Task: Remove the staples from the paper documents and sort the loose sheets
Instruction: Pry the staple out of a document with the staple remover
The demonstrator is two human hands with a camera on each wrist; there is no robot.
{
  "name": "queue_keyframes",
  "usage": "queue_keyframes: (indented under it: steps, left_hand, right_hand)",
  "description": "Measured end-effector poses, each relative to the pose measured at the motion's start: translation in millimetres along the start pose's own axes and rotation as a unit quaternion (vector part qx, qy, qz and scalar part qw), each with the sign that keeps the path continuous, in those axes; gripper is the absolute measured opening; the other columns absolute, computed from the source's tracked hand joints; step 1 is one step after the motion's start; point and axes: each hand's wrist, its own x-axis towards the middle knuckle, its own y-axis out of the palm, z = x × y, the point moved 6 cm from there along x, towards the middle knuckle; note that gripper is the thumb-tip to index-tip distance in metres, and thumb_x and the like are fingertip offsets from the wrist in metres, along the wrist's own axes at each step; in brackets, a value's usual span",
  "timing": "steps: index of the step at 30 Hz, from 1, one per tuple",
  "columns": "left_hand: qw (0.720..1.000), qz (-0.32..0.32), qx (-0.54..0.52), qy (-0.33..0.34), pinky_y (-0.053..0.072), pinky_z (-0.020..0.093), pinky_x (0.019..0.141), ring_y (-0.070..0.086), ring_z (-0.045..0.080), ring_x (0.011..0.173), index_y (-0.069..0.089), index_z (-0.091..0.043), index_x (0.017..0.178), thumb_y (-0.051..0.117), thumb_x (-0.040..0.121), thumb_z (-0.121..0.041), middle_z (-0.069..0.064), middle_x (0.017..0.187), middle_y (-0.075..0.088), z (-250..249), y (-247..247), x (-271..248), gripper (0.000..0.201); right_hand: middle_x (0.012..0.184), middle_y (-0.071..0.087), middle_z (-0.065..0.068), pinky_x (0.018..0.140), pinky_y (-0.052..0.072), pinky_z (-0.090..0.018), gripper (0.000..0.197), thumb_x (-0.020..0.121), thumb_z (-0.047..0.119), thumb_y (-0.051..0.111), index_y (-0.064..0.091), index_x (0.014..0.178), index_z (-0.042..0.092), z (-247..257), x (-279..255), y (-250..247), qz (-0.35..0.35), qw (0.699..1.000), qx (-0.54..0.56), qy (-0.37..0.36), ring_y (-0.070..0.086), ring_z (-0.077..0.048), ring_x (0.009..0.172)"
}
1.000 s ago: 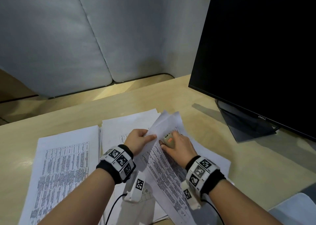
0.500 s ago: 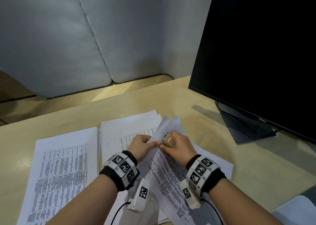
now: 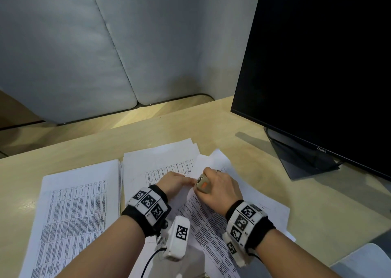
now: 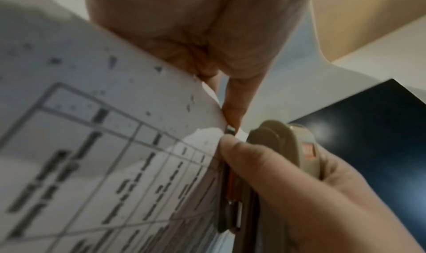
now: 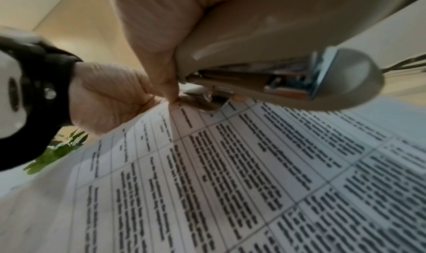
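A stapled document (image 3: 203, 220) printed with tables lies slanted on the desk in front of me. My left hand (image 3: 187, 180) pinches its top corner between thumb and fingers (image 4: 232, 100). My right hand (image 3: 218, 187) grips a beige stapler (image 3: 202, 185) with an orange label, held right against that corner. In the right wrist view the stapler (image 5: 276, 56) has its metal tab (image 5: 207, 103) touching the document (image 5: 253, 165) beside my left hand (image 5: 110, 96). The staple itself is hidden by the fingers.
A stack of printed sheets (image 3: 74, 203) lies at the left and a second stack (image 3: 160, 157) under and behind the document. A black monitor (image 3: 317, 66) on its stand (image 3: 300, 161) fills the right. Grey padded panels (image 3: 63, 55) rise behind the desk (image 3: 317, 203).
The raised pages have come down flatter. My two hands have closed in on each other, so the stapler now meets the pinched corner.
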Motion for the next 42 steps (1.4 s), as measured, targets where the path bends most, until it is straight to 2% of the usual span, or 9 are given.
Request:
queue_keyframes:
  steps: [7, 11, 16, 18, 22, 27, 33, 37, 42]
  left_hand:
    - [0.999, 0.013, -0.033, -0.009, 0.032, 0.021, 0.049, 0.039, 0.017, 0.056, 0.053, -0.002, 0.075, 0.066, 0.081, -0.008, 0.010, 0.070, 0.042, -1, 3, -1, 0.015]
    - [0.998, -0.001, -0.054, -0.012, 0.028, 0.020, 0.043, 0.032, 0.014, 0.050, 0.046, -0.008, 0.062, 0.065, 0.082, -0.007, 0.005, 0.059, 0.034, -1, 2, -5, 0.027]
    - [0.999, 0.033, -0.030, 0.024, 0.038, 0.025, 0.057, 0.050, 0.019, 0.052, 0.058, -0.014, 0.053, 0.075, 0.073, -0.029, 0.006, 0.057, 0.057, 0, -2, -6, 0.030]
    - [0.997, 0.057, -0.033, 0.043, 0.045, 0.031, 0.066, 0.059, 0.023, 0.063, 0.070, -0.012, 0.064, 0.076, 0.068, -0.028, 0.012, 0.069, 0.067, -1, -1, -9, 0.018]
    - [0.995, 0.067, -0.009, 0.079, 0.047, 0.037, 0.071, 0.061, 0.026, 0.072, 0.070, 0.001, 0.085, 0.080, 0.054, -0.037, 0.024, 0.084, 0.068, -5, 0, -13, 0.050]
    - [0.992, 0.055, 0.020, 0.112, 0.047, 0.030, 0.064, 0.059, 0.020, 0.062, 0.070, -0.010, 0.073, 0.074, 0.077, -0.014, 0.010, 0.070, 0.069, -12, 2, -15, 0.007]
    - [0.988, 0.061, 0.058, 0.132, 0.053, 0.023, 0.063, 0.064, 0.009, 0.058, 0.070, -0.012, 0.080, 0.068, 0.080, -0.005, -0.003, 0.067, 0.071, -9, 2, -17, 0.007]
    - [0.988, 0.023, 0.079, 0.133, 0.054, 0.029, 0.068, 0.067, 0.015, 0.064, 0.069, -0.012, 0.083, 0.068, 0.082, -0.011, 0.001, 0.076, 0.072, -3, -4, -14, 0.002]
    - [0.983, -0.024, 0.101, 0.149, 0.052, 0.040, 0.082, 0.067, 0.022, 0.078, 0.068, -0.011, 0.085, 0.071, 0.078, -0.016, 0.007, 0.086, 0.072, 6, -16, -7, 0.009]
  right_hand:
    - [0.087, 0.063, -0.003, 0.063, 0.037, -0.030, 0.029, 0.085, 0.045, 0.055, 0.049, 0.091, 0.018, 7, -3, -8, -0.055, 0.998, -0.015, -0.035, 0.060, -0.028, 0.085]
    - [0.061, 0.056, 0.005, 0.044, 0.036, -0.019, 0.040, 0.060, 0.043, 0.075, 0.043, 0.075, 0.022, 13, -5, -7, -0.070, 0.994, -0.055, -0.067, 0.059, -0.018, 0.052]
    - [0.084, 0.063, -0.002, 0.064, 0.042, -0.030, 0.029, 0.080, 0.046, 0.061, 0.042, 0.082, 0.023, -4, -2, -5, -0.055, 0.997, 0.057, 0.022, 0.059, -0.027, 0.082]
    - [0.081, 0.064, -0.004, 0.065, 0.044, -0.032, 0.033, 0.077, 0.046, 0.065, 0.040, 0.078, 0.024, -11, 1, -2, -0.039, 0.992, 0.110, 0.050, 0.059, -0.026, 0.081]
    - [0.070, 0.063, -0.003, 0.064, 0.047, -0.032, 0.033, 0.069, 0.033, 0.077, 0.053, 0.075, 0.012, -24, 7, 5, 0.000, 0.968, 0.231, 0.094, 0.058, -0.020, 0.068]
    - [0.064, 0.057, 0.006, 0.060, 0.045, -0.029, 0.025, 0.065, 0.017, 0.081, 0.056, 0.067, 0.014, -26, 9, 7, 0.034, 0.931, 0.343, 0.118, 0.052, -0.010, 0.061]
    - [0.061, 0.054, 0.003, 0.062, 0.042, -0.035, 0.030, 0.054, 0.028, 0.081, 0.054, 0.063, 0.018, -35, 6, 13, 0.086, 0.890, 0.428, 0.129, 0.052, -0.018, 0.060]
    - [0.072, 0.069, 0.004, 0.075, 0.052, -0.042, 0.029, 0.053, 0.037, 0.078, 0.067, 0.073, 0.020, -52, 0, 4, 0.061, 0.900, 0.408, 0.140, 0.064, -0.020, 0.072]
    - [0.059, 0.059, -0.003, 0.056, 0.049, -0.034, 0.019, 0.072, 0.018, 0.077, 0.059, 0.065, 0.021, -122, -44, -25, -0.083, 0.853, 0.434, 0.279, 0.055, -0.023, 0.056]
